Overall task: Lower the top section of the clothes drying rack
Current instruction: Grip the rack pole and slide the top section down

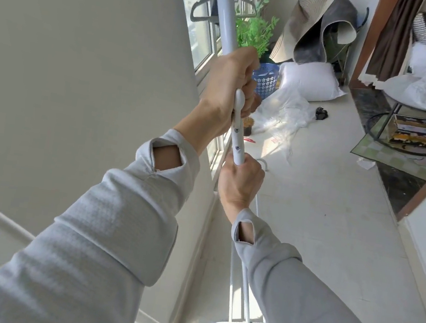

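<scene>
Grey sleeves fill the foreground, both forearms reaching up and away from the camera toward the drying rack's upright. Nearest of the two, the right hand [239, 182] is wrapped shut around the pole just below the end of the white sleeve piece [238, 134], its grip fully closed, thumb side up against that piece. Beyond and above it, the left hand [228, 86] is also closed tight, clasping the pole where the rounded top of the white piece meets the thicker grey upper pole [225, 16]. So the pole's long axis runs from the right hand through the left hand and on upward past the window; the top section lies above both grips, out of view. Lowering it, I judge, means sliding that upper tube down along this same axis, with the left hand nearer the part that must travel. Below, the rack's thin rails and foot [234, 322] stand on the floor [333, 234]; farther off lie a blue basket [267, 79] and white pillow [312, 82].
</scene>
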